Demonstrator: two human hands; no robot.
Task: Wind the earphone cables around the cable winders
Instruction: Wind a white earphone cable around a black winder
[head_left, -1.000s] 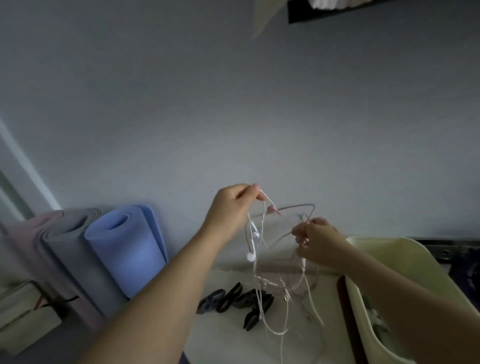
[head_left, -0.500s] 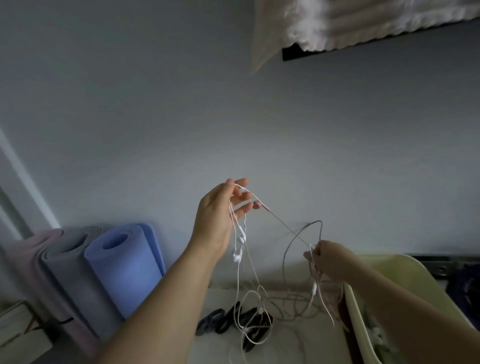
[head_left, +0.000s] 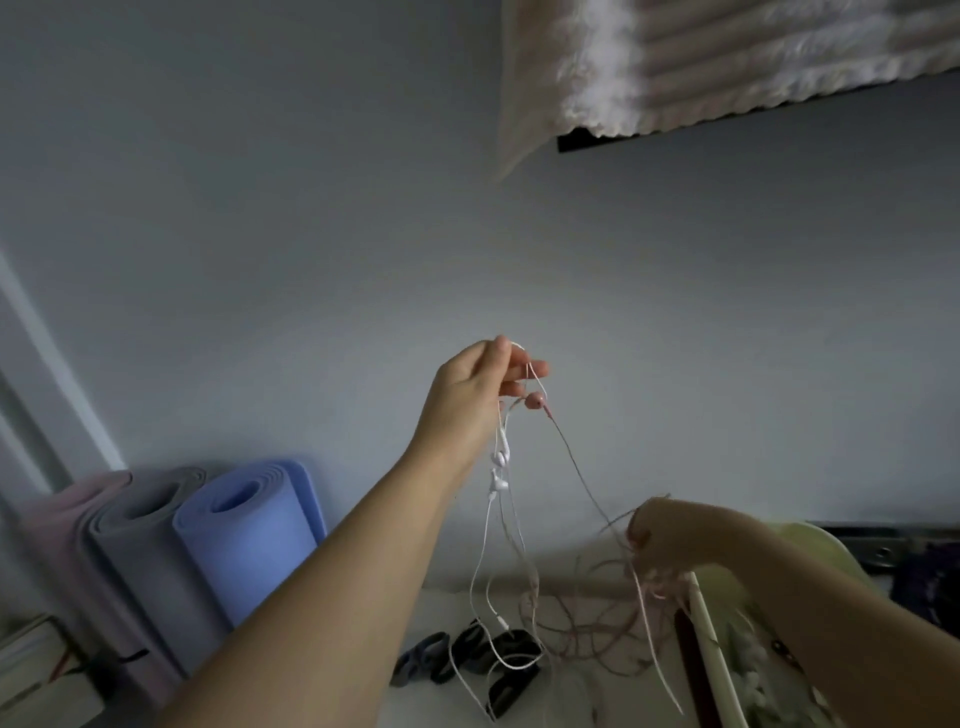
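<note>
My left hand (head_left: 475, 392) is raised high and pinches the tops of tangled earphone cables. A white earphone cable (head_left: 485, 540) with two earbuds hangs from it down to the table. A pink earbud (head_left: 535, 400) dangles just below the fingers, and its pinkish cable (head_left: 582, 475) runs down right to my right hand (head_left: 662, 535). That hand is lower, blurred, and grips a bunch of pinkish cable loops. Several dark cable winders (head_left: 470, 657) lie on the white table (head_left: 415, 706) beneath the cables.
Rolled yoga mats, blue (head_left: 249, 535), grey (head_left: 140, 540) and pink, lean against the wall at left. A pale yellow-green basin (head_left: 826, 543) stands at right under my right arm. A curtain (head_left: 727, 62) hangs at the top right. Boxes (head_left: 36, 670) sit at the lower left.
My left hand has risen, lifting the white earphones and the pink earbud. My right hand has dropped lower and to the right, stretching the pinkish cable between the hands.
</note>
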